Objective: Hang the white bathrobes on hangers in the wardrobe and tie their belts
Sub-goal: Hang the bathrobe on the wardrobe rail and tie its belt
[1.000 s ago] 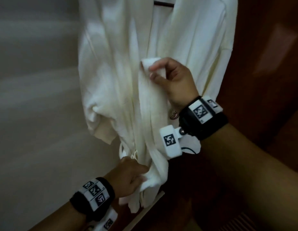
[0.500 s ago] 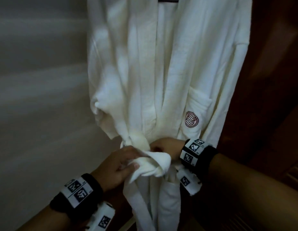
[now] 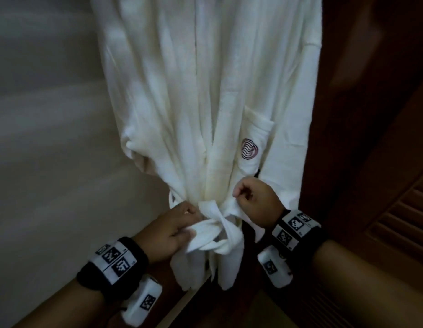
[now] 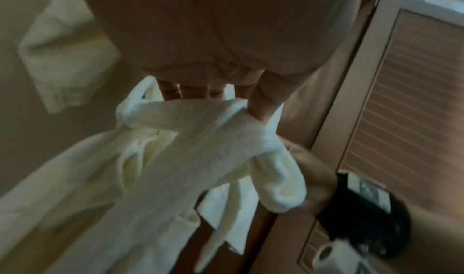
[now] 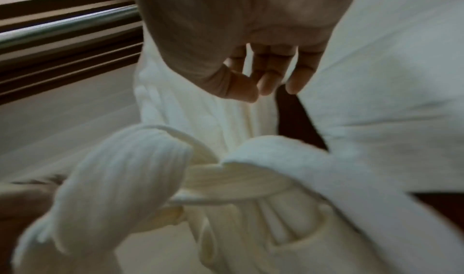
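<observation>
A white bathrobe (image 3: 182,91) hangs in front of me, its white belt (image 3: 213,218) crossed into a loose knot at the waist. My left hand (image 3: 182,226) grips the belt's left strand; in the left wrist view the fingers and thumb (image 4: 261,109) curl round the belt (image 4: 200,131). My right hand (image 3: 243,197) sits just right of the knot with curled fingers. In the right wrist view its fingertips (image 5: 268,85) show nothing between them, and the belt (image 5: 226,179) runs below the palm.
A dark wooden louvred door (image 3: 400,221) stands close on the right. A pale wall (image 3: 40,162) is on the left. The robe's chest pocket carries a round red logo (image 3: 249,149). A metal rail (image 5: 62,28) shows in the right wrist view.
My right hand came down from chest height, where it held a belt end, to the waist. The belt has been crossed into a knot and both hands have drawn slightly apart.
</observation>
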`<state>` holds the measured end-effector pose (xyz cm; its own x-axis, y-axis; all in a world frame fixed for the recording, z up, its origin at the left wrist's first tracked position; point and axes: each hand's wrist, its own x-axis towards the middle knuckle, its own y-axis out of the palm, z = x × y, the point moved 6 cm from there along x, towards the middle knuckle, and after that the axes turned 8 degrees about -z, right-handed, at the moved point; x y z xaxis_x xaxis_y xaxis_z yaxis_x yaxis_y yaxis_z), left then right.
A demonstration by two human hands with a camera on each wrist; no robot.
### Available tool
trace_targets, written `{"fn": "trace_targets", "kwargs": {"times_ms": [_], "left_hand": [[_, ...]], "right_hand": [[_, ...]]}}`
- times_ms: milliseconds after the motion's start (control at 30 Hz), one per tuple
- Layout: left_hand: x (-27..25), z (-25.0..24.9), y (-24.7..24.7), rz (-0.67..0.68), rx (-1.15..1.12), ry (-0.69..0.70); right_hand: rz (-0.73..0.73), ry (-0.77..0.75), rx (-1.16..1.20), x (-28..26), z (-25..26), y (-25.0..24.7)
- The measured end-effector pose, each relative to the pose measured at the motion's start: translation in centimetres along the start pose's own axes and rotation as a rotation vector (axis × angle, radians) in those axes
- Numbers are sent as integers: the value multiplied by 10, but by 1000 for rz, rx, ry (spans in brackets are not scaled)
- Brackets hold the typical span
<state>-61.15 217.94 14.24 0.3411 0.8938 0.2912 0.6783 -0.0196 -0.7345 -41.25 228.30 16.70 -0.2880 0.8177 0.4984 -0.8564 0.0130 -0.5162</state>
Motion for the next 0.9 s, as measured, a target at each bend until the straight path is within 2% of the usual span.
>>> {"fn": "trace_targets", "kwargs": {"times_ms": [67, 100, 233, 333, 400, 467, 533, 567, 600, 667, 700, 767, 800, 833, 867, 900], "left_hand": [[4, -5, 1, -24, -106, -9], [5, -6, 2, -38, -156, -12], [13, -9, 0, -41, -267, -7], [16, -9, -2, -16, -343, -65], [16, -10, -4, -16, -398, -82], [15, -9, -6, -6, -387, -113], [12, -1, -9, -2, -247, -140], [10, 4, -11, -1, -161, -148], [6, 9, -13, 8, -98, -152], [0, 15, -13, 35, -60, -159], [-1, 15, -13, 40, -68, -142], [1, 6, -13, 21, -107, -59], [3, -2, -14, 4, -133, -16], [5, -8, -15, -14, -155, 20], [7, -13, -17, -31, -160, 51], [8, -15, -20, -40, -144, 76]], "right_hand": [[-110, 24, -45, -14, -22, -9], [-97, 67, -66, -20, -35, -10], [283, 365, -159, -42, -73, 18], [343, 400, -32, -49, -68, 36], [380, 393, -17, -50, -62, 45], [407, 346, -138, -45, -51, 47], [288, 292, -237, -29, -43, 34], [171, 284, -176, -16, -36, 24], [86, 309, -20, -5, -24, 15], [33, 287, 334, 15, 2, 13], [36, 196, 419, 23, 21, 14], [67, -34, 393, 35, 55, 20], [132, -111, 330, 37, 60, 30], [262, -157, 203, 35, 57, 44], [448, -155, 23, 26, 39, 71], [607, -52, -241, 17, 16, 92]]}}
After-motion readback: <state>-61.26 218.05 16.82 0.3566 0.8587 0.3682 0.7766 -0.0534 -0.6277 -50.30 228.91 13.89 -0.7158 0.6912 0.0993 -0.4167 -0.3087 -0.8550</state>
